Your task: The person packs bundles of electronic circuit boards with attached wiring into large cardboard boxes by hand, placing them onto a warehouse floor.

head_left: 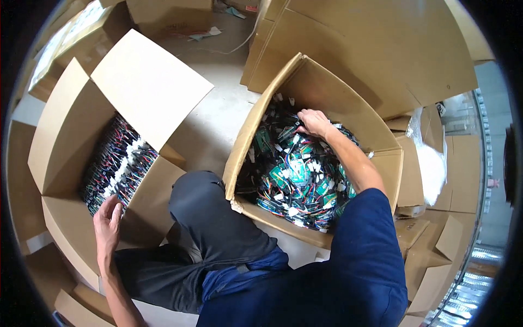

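Note:
My right hand (pixel 315 122) reaches into a large open carton (pixel 239 152), at the far side of a loose heap of green circuit boards (pixel 297 171) with coloured wires and white connectors. Its fingers are bent down into the heap; whatever they grip is hidden among the wires. On the left, my left hand (pixel 108 222) rests by the near edge of a second open carton (pixel 60 131), thumb and fingers apart and holding nothing visible. Inside that carton, wired boards (pixel 117 163) stand in tight rows, a band of white connectors running across them.
My bent knee (pixel 196 191) lies between the two cartons. A tall cardboard sheet (pixel 376 49) stands behind the right carton. More boxes crowd the right, with a white plastic bag (pixel 431 171). Paper scraps (pixel 206 34) lie on the floor beyond.

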`<action>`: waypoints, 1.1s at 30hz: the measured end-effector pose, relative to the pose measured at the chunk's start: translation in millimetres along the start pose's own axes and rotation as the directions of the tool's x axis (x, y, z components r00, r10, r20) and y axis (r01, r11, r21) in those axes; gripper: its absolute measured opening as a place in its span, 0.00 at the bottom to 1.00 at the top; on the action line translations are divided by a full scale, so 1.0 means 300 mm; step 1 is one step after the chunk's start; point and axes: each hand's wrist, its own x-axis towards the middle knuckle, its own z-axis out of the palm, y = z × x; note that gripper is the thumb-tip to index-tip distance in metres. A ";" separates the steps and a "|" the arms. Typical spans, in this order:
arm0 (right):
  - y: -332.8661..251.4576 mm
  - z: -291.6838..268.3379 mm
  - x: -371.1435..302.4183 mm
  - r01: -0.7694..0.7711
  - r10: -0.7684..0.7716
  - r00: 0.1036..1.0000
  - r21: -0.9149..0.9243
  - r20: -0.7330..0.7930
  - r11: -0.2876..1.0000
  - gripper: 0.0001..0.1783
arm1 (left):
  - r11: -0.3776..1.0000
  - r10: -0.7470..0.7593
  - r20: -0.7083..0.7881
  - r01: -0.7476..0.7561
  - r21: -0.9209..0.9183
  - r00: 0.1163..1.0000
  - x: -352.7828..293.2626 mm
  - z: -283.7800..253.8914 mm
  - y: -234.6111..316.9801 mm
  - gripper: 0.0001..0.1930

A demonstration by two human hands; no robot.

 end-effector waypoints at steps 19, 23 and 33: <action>-0.639 -0.755 -0.548 -0.029 0.467 0.595 0.563 -0.654 0.826 0.18 | 0.364 0.541 -0.118 -0.359 -0.859 0.833 -0.218 0.643 0.877 0.53; -0.849 -0.745 -0.575 0.035 0.215 0.606 0.296 -0.766 0.955 0.43 | -0.064 0.416 0.044 0.078 -0.995 0.908 -0.187 0.768 0.951 0.43; -0.846 -0.689 -0.539 0.396 0.444 0.765 0.885 -0.466 0.246 0.31 | -0.446 0.450 0.266 0.473 -0.760 0.852 -0.168 0.589 0.780 0.21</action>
